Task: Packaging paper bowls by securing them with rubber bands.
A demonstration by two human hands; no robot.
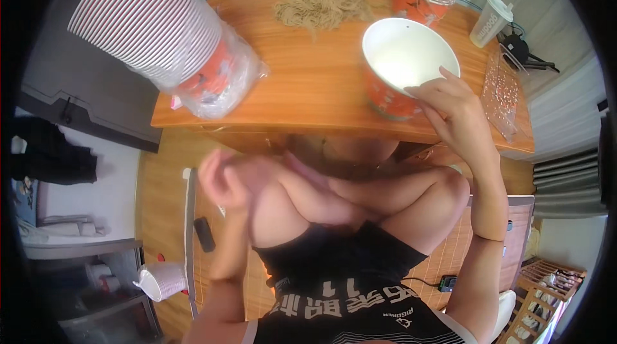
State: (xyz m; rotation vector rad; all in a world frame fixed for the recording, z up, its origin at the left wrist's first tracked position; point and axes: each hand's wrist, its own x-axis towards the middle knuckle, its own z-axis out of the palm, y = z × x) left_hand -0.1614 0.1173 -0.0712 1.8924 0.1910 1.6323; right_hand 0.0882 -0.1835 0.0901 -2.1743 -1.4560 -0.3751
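A paper bucket (389, 93), white inside and orange with a printed pattern outside, stands on the right part of the wooden desk (302, 80), near its front edge. My right hand (453, 103) grips its near right rim, with the thumb and fingers closed about the edge. Away from the desk, my left hand (225, 180) hangs above my right-angled bent leg on the left. It is smeared by motion, so its fingers are unclear, and I make out nothing in it.
A tall stack of paper buckets (148, 16), partly in clear plastic, leans at the left. Tan strings (324, 0) lie in a heap at the back. Another bucket stack (424, 0), a drink cup (491, 23) and a clear bag of red bits (501, 97) are at the right.
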